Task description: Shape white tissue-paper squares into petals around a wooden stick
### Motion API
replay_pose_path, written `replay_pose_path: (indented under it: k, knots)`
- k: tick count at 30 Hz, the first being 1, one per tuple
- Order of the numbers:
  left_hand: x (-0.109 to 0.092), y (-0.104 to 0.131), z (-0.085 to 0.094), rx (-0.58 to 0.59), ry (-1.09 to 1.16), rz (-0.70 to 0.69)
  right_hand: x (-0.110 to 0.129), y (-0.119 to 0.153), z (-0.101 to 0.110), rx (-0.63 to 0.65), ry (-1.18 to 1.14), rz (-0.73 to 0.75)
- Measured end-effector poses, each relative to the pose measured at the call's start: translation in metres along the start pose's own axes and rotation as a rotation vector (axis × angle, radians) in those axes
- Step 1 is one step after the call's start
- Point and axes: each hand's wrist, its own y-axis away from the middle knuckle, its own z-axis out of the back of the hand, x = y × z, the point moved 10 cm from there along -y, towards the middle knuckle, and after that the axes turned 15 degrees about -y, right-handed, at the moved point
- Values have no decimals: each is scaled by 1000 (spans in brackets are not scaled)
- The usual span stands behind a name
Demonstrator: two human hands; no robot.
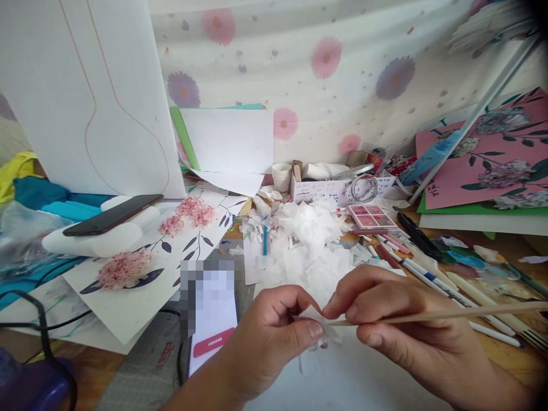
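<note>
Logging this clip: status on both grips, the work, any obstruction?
Left grip pinching thin white paper. Right grip holding wooden stick, one end at the paper. Loose paper pile just beyond; nothing visibly blocking.

Behind the cups (281,177) hangs a flowered cloth (295,63). Left of them are a green strip (183,138) and, farther, a dark phone (113,216); right, a clear ring (364,198) and, farther, a pink picture (449,180).

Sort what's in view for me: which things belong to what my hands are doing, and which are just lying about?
In use:
- thin white sheet, pinched by your left hand
- wooden stick, in your right hand
- white paper pile, probably

Apparently just lying about:
- dark phone
- stacked cups
- pink palette
</note>
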Motion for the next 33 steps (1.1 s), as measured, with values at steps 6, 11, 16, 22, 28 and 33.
replay_pose_path:
  k: [6,11,16,22,28,33]
  knots:
    - [-1,1,0,7,-14,-7,0,0,0,3,-7,-4]
    - [-2,2,-2,19,-22,-12,0,0,2,-12,9,-15]
    - [-3,0,-1,17,-18,-15,-1,1,2,-11,8,-33]
    - [-4,0,-2,28,-7,-26,-1,1,2,-8,-9,-42]
    - [-5,0,-2,30,-15,-29,-1,1,2,-1,-7,-40]
    - [-5,0,-1,24,-24,-19,0,-1,0,14,8,-33]
